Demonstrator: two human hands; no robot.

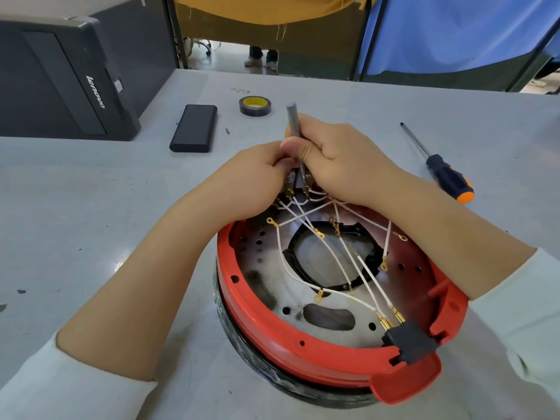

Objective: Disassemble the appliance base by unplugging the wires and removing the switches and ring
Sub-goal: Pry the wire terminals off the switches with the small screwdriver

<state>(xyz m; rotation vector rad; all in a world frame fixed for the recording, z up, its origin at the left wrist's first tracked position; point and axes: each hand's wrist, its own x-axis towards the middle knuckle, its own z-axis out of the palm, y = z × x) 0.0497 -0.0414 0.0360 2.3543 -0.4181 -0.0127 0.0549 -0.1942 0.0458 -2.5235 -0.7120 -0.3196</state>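
Lying on the grey table [333,95], the round appliance base [303,353] is the biggest thing and the landmark for all the rest. It is red with a metal floor, and it sits near the front edge, in front of the person. A black printer [60,80] stands far behind it to the left. Behind the base lie a black power bank [194,128] and a roll of tape [255,105]; a screwdriver [436,162] with an orange and black handle rests behind it to the right.

Inside the base, white wires [303,268] cross the metal floor and end in brass terminals. Some run to a black connector block [409,342] at the near rim. Others go to the switches [300,183] at the far rim, which are mostly hidden under the hands.

The step in hand seems to be unplugging the wires from the switches at the far rim. The ring and the switches look still in place, so the task seems to be at an early stage. The next move probably calls for a careful lever or pull on one terminal, while the switch is kept steady.

Both forearms reach over the base to its far rim. The right hand [339,159] grips a thin grey tool [293,122], nearly upright, its tip down at the terminals. The left hand [254,174] has its fingers curled at the switches, pinching there; what exactly it holds I cannot tell.
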